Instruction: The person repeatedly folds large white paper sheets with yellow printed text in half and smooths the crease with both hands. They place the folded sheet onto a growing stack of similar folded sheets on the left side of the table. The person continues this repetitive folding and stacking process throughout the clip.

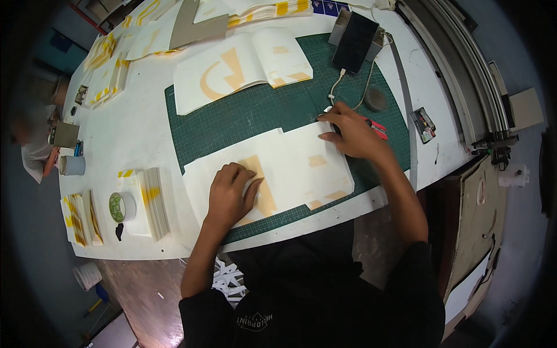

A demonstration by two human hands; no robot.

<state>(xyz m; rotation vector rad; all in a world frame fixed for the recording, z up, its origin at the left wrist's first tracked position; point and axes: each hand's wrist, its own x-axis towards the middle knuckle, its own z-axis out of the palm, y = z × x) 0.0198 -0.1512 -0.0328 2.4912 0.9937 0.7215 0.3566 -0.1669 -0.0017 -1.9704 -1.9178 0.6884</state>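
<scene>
A long white worktable (139,124) carries a dark green gridded cutting mat (243,113), and on the mat's near half lies a large cream paper sheet with pale orange shapes (290,165), flat under both hands. The left hand (229,194) presses palm-down on the sheet's left part, fingers loosely curled over an orange shape, holding nothing. The right hand (351,133) rests on the sheet's upper right corner, fingers pinched narrow at the edge; whether they hold a small tool I cannot tell. A red-handled cutter (377,127) lies just beside that hand. A second cream printed sheet (241,66) lies farther back. A green-patterned tape roll (122,207) stands well left, near 1 stack of cut sheets (154,203)
</scene>
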